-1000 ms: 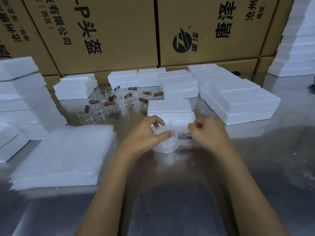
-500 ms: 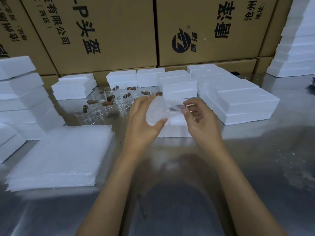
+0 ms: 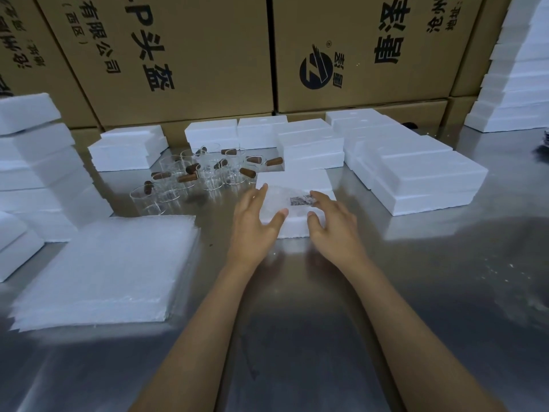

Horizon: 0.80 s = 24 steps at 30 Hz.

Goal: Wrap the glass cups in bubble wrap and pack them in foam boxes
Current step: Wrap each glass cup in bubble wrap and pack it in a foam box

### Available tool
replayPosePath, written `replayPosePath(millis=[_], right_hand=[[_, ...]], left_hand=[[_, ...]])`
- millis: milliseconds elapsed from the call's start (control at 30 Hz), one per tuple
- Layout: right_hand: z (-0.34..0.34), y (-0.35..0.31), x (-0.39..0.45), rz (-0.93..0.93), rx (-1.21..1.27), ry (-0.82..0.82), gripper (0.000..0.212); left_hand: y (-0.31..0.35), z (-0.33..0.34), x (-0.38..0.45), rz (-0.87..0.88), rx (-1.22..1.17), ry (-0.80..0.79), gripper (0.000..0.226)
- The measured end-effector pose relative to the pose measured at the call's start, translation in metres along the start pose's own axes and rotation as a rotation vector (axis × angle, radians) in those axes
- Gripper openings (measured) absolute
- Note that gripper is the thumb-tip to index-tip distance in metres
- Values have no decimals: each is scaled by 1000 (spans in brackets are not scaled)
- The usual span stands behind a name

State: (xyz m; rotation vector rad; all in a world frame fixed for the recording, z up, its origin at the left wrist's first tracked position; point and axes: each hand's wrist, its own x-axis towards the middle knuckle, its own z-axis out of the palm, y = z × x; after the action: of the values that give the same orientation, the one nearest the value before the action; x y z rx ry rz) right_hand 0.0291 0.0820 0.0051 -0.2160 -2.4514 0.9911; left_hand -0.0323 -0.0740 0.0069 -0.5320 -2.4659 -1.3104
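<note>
A bubble-wrapped glass cup [image 3: 280,200] lies on the low white foam box [image 3: 297,179] at the table's middle, its brown handle showing through the wrap. My left hand [image 3: 255,227] lies against the bundle's left side, fingers straight and thumb spread under it. My right hand [image 3: 331,224] touches the handle end from the right with fingers extended. Several bare glass cups with brown handles [image 3: 208,171] stand behind and to the left. A stack of bubble wrap sheets [image 3: 110,269] lies at the front left.
Stacked white foam boxes stand at the left [image 3: 32,173], the right [image 3: 421,179] and the back [image 3: 214,135]. Large cardboard cartons [image 3: 356,55] wall off the back. The table [image 3: 430,292] is shiny metal.
Both hands lifted the wrapped cup from the table, carried it away from me and set it down on the foam box. The fingers have since straightened.
</note>
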Motion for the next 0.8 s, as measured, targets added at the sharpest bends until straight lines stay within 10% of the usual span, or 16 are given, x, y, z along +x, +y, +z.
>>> replayPosePath(millis=[367,500,800], right_hand=[[0,-5,2,23,-29,106,41],[-17,-1,5,253,521,196,41],[-23,14,35,425,722,-70,45]], left_hand=[[0,-5,-2,-19,-28,-28,73],[2,-11,1,-308,-501,30,64],[9,-5,23,-422,-726,-100,39]])
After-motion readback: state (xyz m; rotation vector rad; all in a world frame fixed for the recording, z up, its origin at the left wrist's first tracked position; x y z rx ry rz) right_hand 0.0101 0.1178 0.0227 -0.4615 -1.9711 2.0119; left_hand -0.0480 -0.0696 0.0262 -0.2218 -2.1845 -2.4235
